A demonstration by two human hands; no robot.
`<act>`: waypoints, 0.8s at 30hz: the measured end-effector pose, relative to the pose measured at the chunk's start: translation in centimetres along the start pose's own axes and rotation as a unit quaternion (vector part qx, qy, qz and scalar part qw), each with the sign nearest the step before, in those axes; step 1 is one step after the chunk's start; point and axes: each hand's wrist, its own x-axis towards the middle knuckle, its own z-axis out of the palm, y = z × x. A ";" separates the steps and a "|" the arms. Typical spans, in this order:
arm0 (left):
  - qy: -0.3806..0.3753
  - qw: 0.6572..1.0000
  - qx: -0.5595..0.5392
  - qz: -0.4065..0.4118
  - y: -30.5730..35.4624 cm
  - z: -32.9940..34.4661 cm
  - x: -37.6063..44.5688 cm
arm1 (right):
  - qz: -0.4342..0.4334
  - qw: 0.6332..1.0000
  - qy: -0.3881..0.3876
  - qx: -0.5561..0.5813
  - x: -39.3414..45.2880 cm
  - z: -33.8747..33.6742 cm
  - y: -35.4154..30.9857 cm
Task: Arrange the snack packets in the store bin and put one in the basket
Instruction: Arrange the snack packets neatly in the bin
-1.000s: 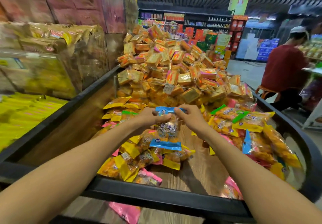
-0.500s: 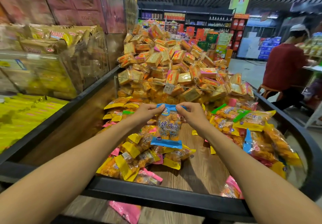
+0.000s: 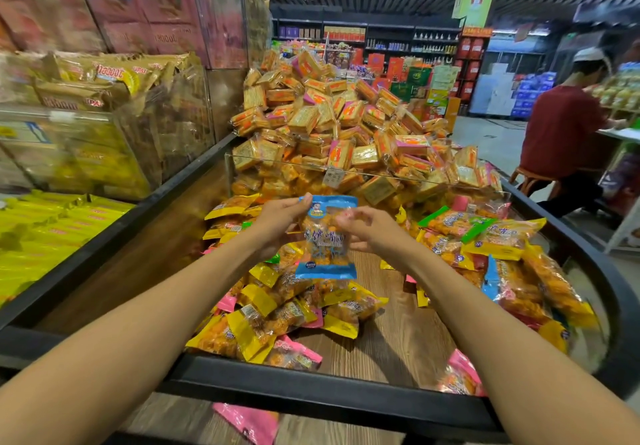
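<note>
I hold a blue-edged snack packet (image 3: 325, 254) upright above the wood-floored store bin (image 3: 311, 399). My left hand (image 3: 280, 219) pinches its top left corner. My right hand (image 3: 374, 233) has curled, blurred fingers at the packet's right edge, below the top right corner, which stands free. Under the packet lies a loose pile of yellow and pink snack packets (image 3: 277, 320). A second pile of yellow, green and blue packets (image 3: 502, 264) fills the bin's right side. No basket is in view.
Behind a clear divider (image 3: 346, 171) rises a tall heap of biscuit packs (image 3: 339, 126). A pink packet (image 3: 249, 424) lies below the bin's front rim. Yellow packs (image 3: 45, 236) fill the bin at left. A person in a red shirt (image 3: 561, 133) sits at far right.
Both hands lifted the blue packet up and away from the pile. My right hand slid from the top right corner down to the packet's right edge.
</note>
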 end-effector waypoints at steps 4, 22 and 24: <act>0.055 0.992 -0.109 -0.016 0.9 -0.7 0.2 | 0.061 0.991 -0.119 -0.006 -0.4 0.6 0.3; -0.119 0.966 0.227 -0.012 -0.2 -1.2 0.0 | 0.020 0.993 -0.066 0.094 -0.1 -0.3 0.0; -0.111 0.974 0.197 -0.019 -0.3 -1.0 -0.1 | 0.010 0.994 -0.049 0.093 -0.2 -0.3 -0.1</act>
